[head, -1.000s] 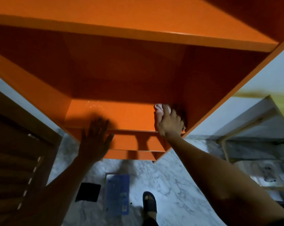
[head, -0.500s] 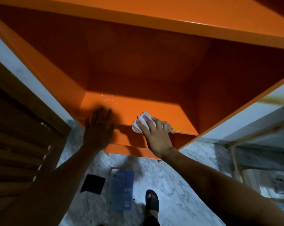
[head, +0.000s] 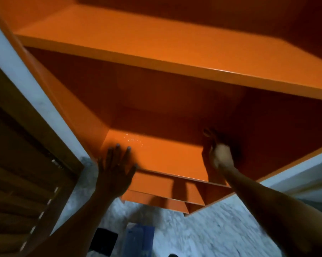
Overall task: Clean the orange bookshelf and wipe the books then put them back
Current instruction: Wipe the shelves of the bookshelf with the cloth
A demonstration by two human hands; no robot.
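At the bottom of the frame, nearest the camera, a blue book [head: 140,240] and a flat black object [head: 103,241] lie side by side on the pale marbled floor [head: 221,232], the black one to the left. Both forearms rise from the lower corners toward the orange bookshelf [head: 156,49], which fills the middle and top of the frame.

The left hand [head: 115,171], lower centre-left, is spread wide with straight fingers, its palm flat on the front edge of a shelf board [head: 167,156] and its fingertips reaching onto the board. Small bright specks show on that board just above and to the right of the fingertips.

The right hand [head: 218,154], centre-right, is blurred and reaches deeper into the same compartment, up against its dark right rear corner. Whether its fingers are curled round anything cannot be told through the blur and shadow.

Below this board, two lower shelf edges show near the floor. Above it, another board crosses the upper frame. A brown slatted door [head: 17,164] stands at the left edge.
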